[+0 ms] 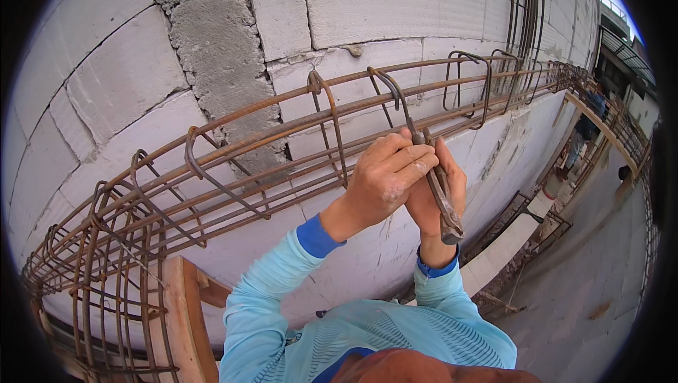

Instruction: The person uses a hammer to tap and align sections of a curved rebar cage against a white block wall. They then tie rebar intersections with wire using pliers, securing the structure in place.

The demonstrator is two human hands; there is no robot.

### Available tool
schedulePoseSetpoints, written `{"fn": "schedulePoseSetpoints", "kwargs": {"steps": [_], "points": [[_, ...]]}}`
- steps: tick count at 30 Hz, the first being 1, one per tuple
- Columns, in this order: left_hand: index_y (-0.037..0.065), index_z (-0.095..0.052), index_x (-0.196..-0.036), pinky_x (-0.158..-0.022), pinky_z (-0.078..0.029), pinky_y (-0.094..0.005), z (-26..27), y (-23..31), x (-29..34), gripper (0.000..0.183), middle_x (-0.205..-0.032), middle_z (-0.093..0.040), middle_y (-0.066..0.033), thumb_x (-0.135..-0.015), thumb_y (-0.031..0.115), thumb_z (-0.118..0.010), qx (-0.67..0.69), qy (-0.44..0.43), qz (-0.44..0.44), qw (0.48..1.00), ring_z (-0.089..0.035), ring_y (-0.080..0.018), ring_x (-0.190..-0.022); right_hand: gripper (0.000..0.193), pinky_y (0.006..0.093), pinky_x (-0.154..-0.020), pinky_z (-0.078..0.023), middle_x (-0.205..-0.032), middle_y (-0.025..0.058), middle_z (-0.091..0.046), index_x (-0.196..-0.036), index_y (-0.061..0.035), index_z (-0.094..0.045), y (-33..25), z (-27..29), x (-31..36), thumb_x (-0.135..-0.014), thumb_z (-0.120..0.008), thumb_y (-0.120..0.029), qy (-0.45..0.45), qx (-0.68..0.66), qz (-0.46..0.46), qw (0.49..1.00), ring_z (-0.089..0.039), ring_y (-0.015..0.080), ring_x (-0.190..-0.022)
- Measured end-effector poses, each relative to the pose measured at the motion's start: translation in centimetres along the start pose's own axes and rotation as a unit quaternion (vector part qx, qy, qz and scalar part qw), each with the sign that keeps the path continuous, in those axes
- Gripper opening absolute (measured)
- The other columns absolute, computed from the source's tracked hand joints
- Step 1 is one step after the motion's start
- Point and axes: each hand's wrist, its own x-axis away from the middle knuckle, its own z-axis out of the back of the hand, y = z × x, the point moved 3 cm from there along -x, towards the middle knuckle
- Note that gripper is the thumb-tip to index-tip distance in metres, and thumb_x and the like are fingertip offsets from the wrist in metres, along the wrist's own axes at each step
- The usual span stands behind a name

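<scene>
A dark metal hand tool like a pair of pincers (447, 215) slants across my right hand (426, 212), its blunt head toward my wrist. My right fingers are closed round it. Pressed against the tool's upper end is my left hand (378, 180), its fingers curled together. What those fingers pinch is hidden. Both hands are just in front of the long rebar cage (282, 116). A bent steel stirrup (387, 85) hangs over its top bars, and its lower leg runs down toward my fingers.
A white block wall (395, 5) with a rough grey concrete column (220, 58) rises behind the cage. Wooden formwork (189, 312) and another rebar cage (116, 277) are at lower left. Upright bars (526, 9) stand at right. Farther off is another person (587, 125).
</scene>
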Motion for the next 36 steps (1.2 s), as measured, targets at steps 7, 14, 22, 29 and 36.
{"fn": "schedulePoseSetpoints", "kwargs": {"steps": [7, 14, 22, 29, 36], "points": [[-0.002, -0.069, -0.118, -0.083, -0.055, -0.0367, 6.2, -4.8, -4.0, 0.034, -0.118, -0.070, -0.0178, -0.085, 0.003, -0.073, -0.105, -0.013, 0.081, 0.991, -0.068, -0.0312, -0.098, 0.035, 0.0353, -0.084, -0.062, -0.114, 0.0196, -0.064, -0.129, 0.0044, -0.038, -4.2, -6.7, -8.2, -0.107, -0.052, -0.017, -0.032, 0.408, 0.269, 0.872, -0.068, 0.0287, -0.105], [-0.006, -0.073, -0.088, -0.077, -0.056, -0.0481, 10.5, -14.9, -7.0, 0.050, -0.085, -0.073, -0.0243, -0.085, 0.043, -0.078, -0.326, -0.251, 0.394, 0.822, -0.072, -0.0417, -0.085, 0.012, 0.0385, -0.088, -0.062, -0.119, 0.0225, -0.066, -0.108, 0.0000, -0.047, -3.0, -10.8, -18.9, -0.102, -0.056, -0.003, -0.064, 0.515, 0.340, 0.785, -0.070, 0.0293, -0.103], [-0.003, -0.073, -0.088, -0.076, -0.057, -0.0479, 7.2, -15.4, -7.8, 0.054, -0.087, -0.074, -0.0239, -0.076, 0.049, -0.085, -0.372, -0.285, 0.371, 0.802, -0.073, -0.0401, -0.085, 0.009, 0.0305, -0.081, -0.050, -0.115, 0.0125, -0.072, -0.109, -0.0026, -0.057, -0.5, -7.9, -23.4, -0.101, -0.055, -0.001, -0.023, 0.543, 0.364, 0.757, -0.067, 0.0185, -0.099], [-0.002, -0.073, -0.091, -0.072, -0.058, -0.0474, 6.0, -15.5, -7.7, 0.043, -0.086, -0.074, -0.0225, -0.083, 0.039, -0.081, -0.419, -0.281, 0.343, 0.792, -0.074, -0.0408, -0.083, 0.009, 0.0301, -0.079, -0.051, -0.113, 0.0120, -0.072, -0.109, -0.0019, -0.058, -0.8, -8.1, -23.1, -0.101, -0.054, -0.002, -0.023, 0.532, 0.378, 0.757, -0.067, 0.0170, -0.095], [-0.003, -0.073, -0.090, -0.075, -0.058, -0.0487, 5.4, -15.7, -8.0, 0.033, -0.085, -0.073, -0.0244, -0.085, 0.030, -0.076, -0.427, -0.268, 0.341, 0.793, -0.074, -0.0413, -0.084, 0.008, 0.0311, -0.081, -0.052, -0.113, 0.0124, -0.072, -0.109, -0.0022, -0.057, -1.0, -8.2, -23.0, -0.101, -0.054, -0.002, -0.015, 0.509, 0.377, 0.774, -0.067, 0.0167, -0.094]]}}
